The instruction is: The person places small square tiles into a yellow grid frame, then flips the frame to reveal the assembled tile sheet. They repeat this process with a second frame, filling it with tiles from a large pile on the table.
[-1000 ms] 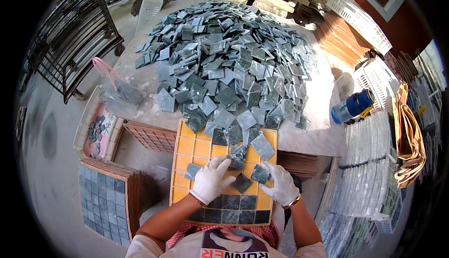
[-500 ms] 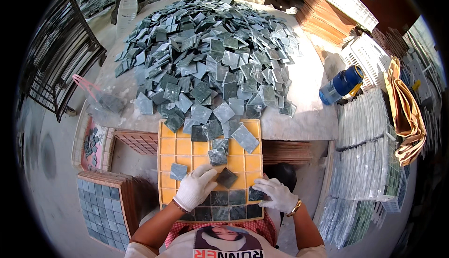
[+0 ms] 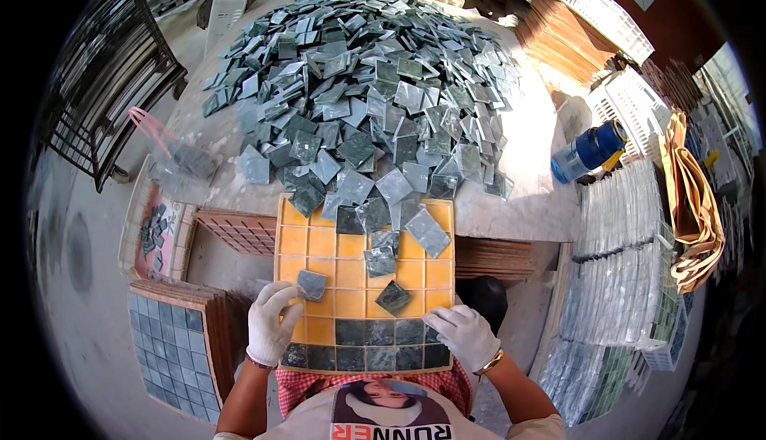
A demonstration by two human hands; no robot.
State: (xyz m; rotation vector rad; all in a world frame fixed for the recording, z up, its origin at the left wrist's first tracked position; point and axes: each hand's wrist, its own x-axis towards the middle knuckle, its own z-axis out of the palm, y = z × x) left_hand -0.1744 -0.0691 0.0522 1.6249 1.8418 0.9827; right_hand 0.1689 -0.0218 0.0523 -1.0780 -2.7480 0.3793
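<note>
A yellow grid tray [image 3: 319, 240] lies in front of me, dark green stone tiles [image 3: 365, 332] filling the near row and much of the row behind it. My left hand [image 3: 273, 324], in a white glove, is at the tray's left edge. Its fingers are apart, beside a loose grey tile [image 3: 311, 286]; whether they touch it I cannot tell. My gloved right hand [image 3: 464, 335] rests at the right end of the second row, fingers stretched over the tiles there. A dark tile [image 3: 393, 299] lies askew mid-tray, and several others lie loose toward the far edge.
Beyond the tray a large heap of tiles [image 3: 359, 81] covers the table [image 3: 527, 209]. A blue bottle [image 3: 589, 151] stands right of it, near wrapped tile stacks [image 3: 610, 280] and brown paper [image 3: 690, 201]. Stacked tiled panels [image 3: 171, 352] are at left, below a pink-handled bag [image 3: 187, 157].
My left hand has moved left, from the tray's middle to its left edge. The right hand stays near the second row's right end, and the tile under its fingers sits in line.
</note>
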